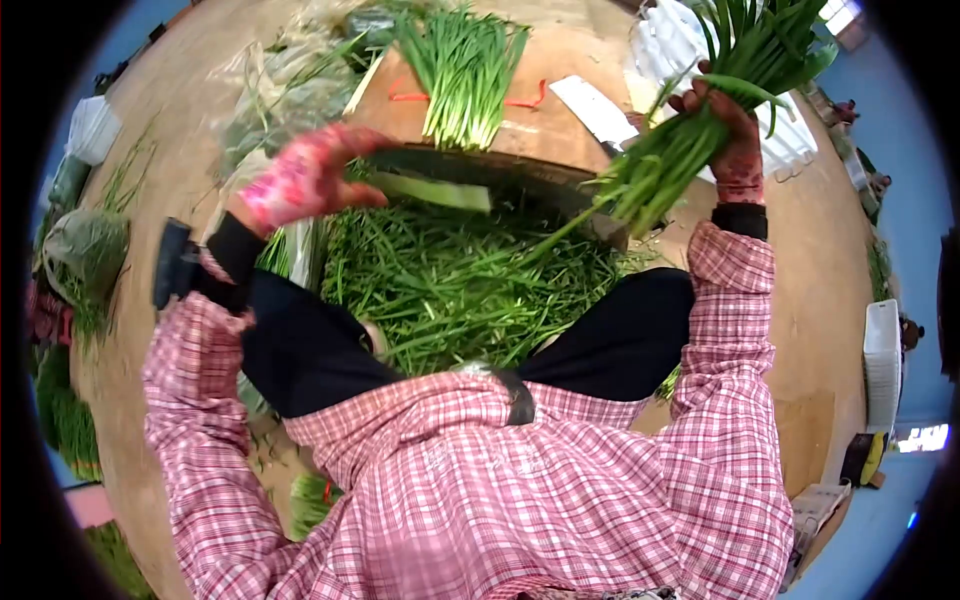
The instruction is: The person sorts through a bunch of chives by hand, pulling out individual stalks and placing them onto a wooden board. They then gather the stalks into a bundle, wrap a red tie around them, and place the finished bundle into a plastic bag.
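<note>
My left hand [308,178], in a pink patterned glove, is raised at the left with thumb and fingers apart. Just beyond its fingertips a pale green leaf [435,191] is blurred in the air. At the upper right my right hand [728,135] is closed around a bunch of garlic chives [665,165], its dark green tops up and its pale ends pointing down-left. Another bundle of chives [465,80] lies on a wooden board [560,60], across a red tie [525,103]. Loose green leaves [450,280] are heaped between my knees, below the board.
A flat white blade-like piece [595,108] lies on the board's right side. Crumpled clear plastic [285,100] is at the upper left. White trays or bags [790,140] stand beyond my right hand. Bagged greens [88,250] rest on the floor at the left.
</note>
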A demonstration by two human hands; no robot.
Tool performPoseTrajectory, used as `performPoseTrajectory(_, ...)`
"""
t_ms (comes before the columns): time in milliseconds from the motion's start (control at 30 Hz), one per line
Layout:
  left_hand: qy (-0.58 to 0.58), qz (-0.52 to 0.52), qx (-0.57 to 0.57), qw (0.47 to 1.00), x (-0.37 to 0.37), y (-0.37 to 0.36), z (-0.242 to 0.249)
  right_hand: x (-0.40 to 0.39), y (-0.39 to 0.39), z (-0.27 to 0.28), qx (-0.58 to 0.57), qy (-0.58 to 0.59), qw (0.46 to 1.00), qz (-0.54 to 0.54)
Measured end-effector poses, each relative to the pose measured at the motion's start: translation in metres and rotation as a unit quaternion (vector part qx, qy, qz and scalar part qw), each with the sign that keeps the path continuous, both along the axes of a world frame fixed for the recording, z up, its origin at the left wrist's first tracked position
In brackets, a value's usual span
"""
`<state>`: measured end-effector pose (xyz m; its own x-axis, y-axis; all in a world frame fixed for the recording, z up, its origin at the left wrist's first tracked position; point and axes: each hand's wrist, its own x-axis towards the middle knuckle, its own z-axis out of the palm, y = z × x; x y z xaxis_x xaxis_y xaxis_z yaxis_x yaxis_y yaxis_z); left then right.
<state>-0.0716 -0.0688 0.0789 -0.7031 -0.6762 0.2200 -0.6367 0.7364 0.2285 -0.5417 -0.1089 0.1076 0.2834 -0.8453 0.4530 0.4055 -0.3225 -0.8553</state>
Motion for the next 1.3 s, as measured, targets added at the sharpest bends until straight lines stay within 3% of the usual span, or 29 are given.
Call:
performPoseTrajectory(33,0.003,-0.023,-0.083,0.996,-0.012,-0.010,-0.019,0.006,-0.003,0.006,-0.005,-0.019,1.000,-0.009)
performPoseTrajectory(100,0.170,-0.024,0.048,0.984,-0.060,-0.012,0.000,0.022,-0.007,0.012,-0.033,-0.012,0.997,-0.069)
performPoseTrajectory(133,0.208,-0.040,0.068,0.975,-0.083,-0.013,0.015,0.038,-0.003,0.016,-0.032,-0.004,0.993,-0.113)
performPoseTrajectory(167,0.233,-0.071,0.033,0.969,-0.103,-0.018,0.037,0.052,-0.008,0.018,-0.042,-0.030,0.995,-0.082)
performPoseTrajectory(200,0.305,-0.055,0.073,0.948,-0.124,-0.017,0.051,0.069,-0.005,0.017,-0.028,-0.047,0.995,-0.080)
performPoseTrajectory(267,0.407,-0.060,-0.053,0.910,-0.163,-0.047,0.049,0.102,0.004,0.020,-0.006,0.152,0.959,-0.238)
performPoseTrajectory(300,0.440,-0.076,-0.015,0.895,-0.171,-0.054,0.043,0.119,0.008,0.011,-0.117,0.122,0.970,-0.175)
performPoseTrajectory(367,0.501,-0.106,0.064,0.857,-0.179,-0.061,0.034,0.151,-0.015,-0.019,-0.259,0.327,0.847,-0.330)
performPoseTrajectory(400,0.525,0.008,0.239,0.817,-0.169,-0.031,0.055,0.167,-0.021,-0.022,-0.262,0.369,0.830,-0.326)
performPoseTrajectory(433,0.430,-0.038,0.028,0.901,-0.149,-0.040,0.038,0.171,0.003,0.000,-0.200,0.391,0.861,-0.257)
performPoseTrajectory(467,0.307,-0.084,-0.188,0.929,-0.126,-0.050,0.023,0.175,0.028,0.023,-0.140,0.408,0.883,-0.184)
performPoseTrajectory(500,0.400,-0.068,-0.073,0.911,-0.111,-0.029,0.024,0.177,0.030,0.018,-0.141,0.379,0.895,-0.187)
performPoseTrajectory(533,0.482,-0.047,0.041,0.874,-0.095,-0.007,0.025,0.164,0.035,0.019,-0.146,0.365,0.901,-0.183)
performPoseTrajectory(567,0.624,-0.018,0.235,0.745,-0.070,-0.013,0.018,0.149,0.039,0.015,-0.089,0.285,0.936,-0.186)
performPoseTrajectory(600,0.723,0.015,0.406,0.559,-0.042,-0.018,0.005,0.134,0.042,0.008,-0.031,0.203,0.961,-0.184)
performPoseTrajectory(633,0.719,-0.097,0.370,0.580,-0.017,-0.014,-0.005,0.120,0.042,-0.005,0.000,0.191,0.959,-0.211)
performPoseTrajectory(667,0.776,-0.121,0.331,0.524,0.005,-0.010,-0.016,0.114,0.042,-0.019,0.033,0.179,0.954,-0.236)
performPoseTrajectory(800,0.805,-0.109,0.235,0.534,0.045,0.034,-0.026,0.141,0.070,-0.048,0.136,0.194,0.969,-0.072)
performPoseTrajectory(967,0.833,-0.141,0.216,0.489,0.058,0.054,-0.032,0.185,0.076,-0.063,0.021,0.241,0.964,-0.108)
performPoseTrajectory(1067,0.837,-0.133,0.215,0.486,0.062,0.055,-0.036,0.203,0.089,-0.052,-0.029,0.205,0.978,-0.032)
performPoseTrajectory(1233,0.829,-0.146,0.218,0.494,0.054,0.050,-0.041,0.245,0.087,-0.053,-0.179,0.406,0.892,-0.085)
performPoseTrajectory(1300,0.831,-0.140,0.228,0.487,0.053,0.052,-0.041,0.252,0.082,-0.067,-0.140,0.382,0.911,-0.069)
